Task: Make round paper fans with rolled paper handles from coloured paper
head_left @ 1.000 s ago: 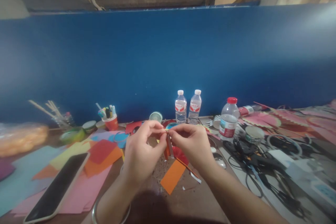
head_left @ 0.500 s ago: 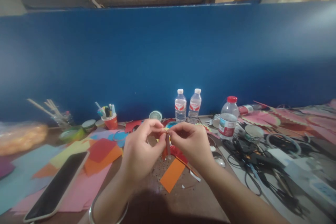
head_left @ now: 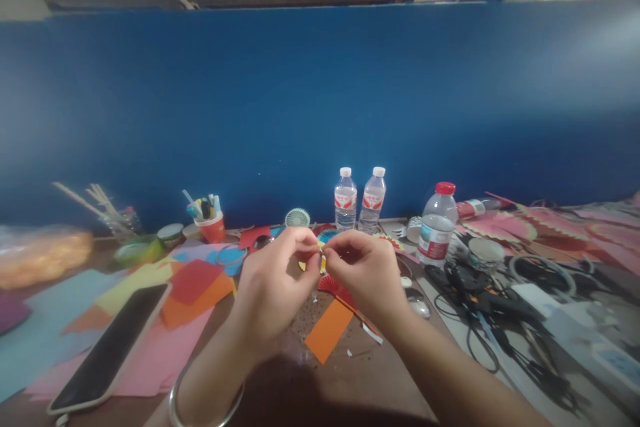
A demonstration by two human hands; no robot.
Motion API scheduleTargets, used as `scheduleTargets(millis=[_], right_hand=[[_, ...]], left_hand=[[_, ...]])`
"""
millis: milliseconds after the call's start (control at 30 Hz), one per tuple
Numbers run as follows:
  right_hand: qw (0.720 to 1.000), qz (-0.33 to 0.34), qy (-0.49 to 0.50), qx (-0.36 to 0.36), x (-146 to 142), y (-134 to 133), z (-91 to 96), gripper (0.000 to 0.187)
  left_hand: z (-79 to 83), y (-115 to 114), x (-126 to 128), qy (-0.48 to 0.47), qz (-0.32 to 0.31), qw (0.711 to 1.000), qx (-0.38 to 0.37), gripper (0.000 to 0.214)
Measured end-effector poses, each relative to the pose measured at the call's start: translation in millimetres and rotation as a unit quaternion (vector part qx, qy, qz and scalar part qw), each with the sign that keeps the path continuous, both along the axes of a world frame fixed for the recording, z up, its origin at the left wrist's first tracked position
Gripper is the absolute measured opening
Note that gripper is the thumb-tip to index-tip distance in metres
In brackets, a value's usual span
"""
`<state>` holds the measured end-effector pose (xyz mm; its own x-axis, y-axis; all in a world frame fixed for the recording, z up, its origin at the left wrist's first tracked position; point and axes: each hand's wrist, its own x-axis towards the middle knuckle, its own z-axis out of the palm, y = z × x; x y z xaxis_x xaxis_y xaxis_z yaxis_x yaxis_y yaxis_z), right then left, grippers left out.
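My left hand [head_left: 273, 287] and my right hand [head_left: 363, 273] meet above the table, fingertips pinched together on a small folded paper piece [head_left: 321, 260] that is mostly hidden between them. A bangle sits on my left wrist. Below the hands lie a red pleated paper fan [head_left: 334, 287] and an orange paper rectangle [head_left: 329, 329] on the brown tabletop [head_left: 360, 380].
Coloured paper sheets [head_left: 150, 360] and a black phone [head_left: 113, 347] lie at left. A red pen cup [head_left: 213, 227], tape rolls, a small fan [head_left: 297, 218], three water bottles [head_left: 345, 199] stand along the blue partition. Black cables [head_left: 490, 307] and pink pleated fans [head_left: 505, 227] fill the right.
The hanging strip of paper seen under my fingers earlier is now drawn up and hidden between them. Both hands stay together, shifted slightly up.
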<state>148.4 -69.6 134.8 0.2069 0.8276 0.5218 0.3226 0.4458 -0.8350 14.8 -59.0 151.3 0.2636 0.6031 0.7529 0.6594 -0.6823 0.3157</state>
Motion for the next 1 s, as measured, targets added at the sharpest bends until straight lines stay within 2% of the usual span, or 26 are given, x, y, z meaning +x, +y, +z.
scheduleTargets(millis=[133,300,433,600,800,1000], right_hand=[[0.999,0.038,-0.002,-0.008,2.4,-0.5,1.4,0.012],[0.997,-0.022,-0.078,0.016,2.0,-4.7,5.1,0.011],[0.996,-0.031,-0.079,0.012,1.2,-4.1,5.1,0.012],[0.997,0.024,-0.069,0.001,3.8,-3.2,4.4,0.012],[0.987,-0.011,-0.159,0.026,6.6,-7.5,8.8,0.012],[0.99,-0.031,-0.134,0.008,2.4,-8.1,6.9,0.01]], left_hand=[[1.3,0.7,-3.7,0.033,-0.007,0.999,0.013,0.016],[2.4,-0.2,-4.2,0.084,-0.038,0.995,0.027,0.016],[3.0,-0.7,-4.7,0.071,-0.042,0.996,0.012,0.016],[3.5,0.0,-7.0,0.065,-0.035,0.997,0.005,0.018],[5.1,-1.5,-5.9,0.082,-0.032,0.996,-0.008,0.016],[3.5,-1.5,-5.1,0.08,-0.049,0.996,-0.012,0.019]])
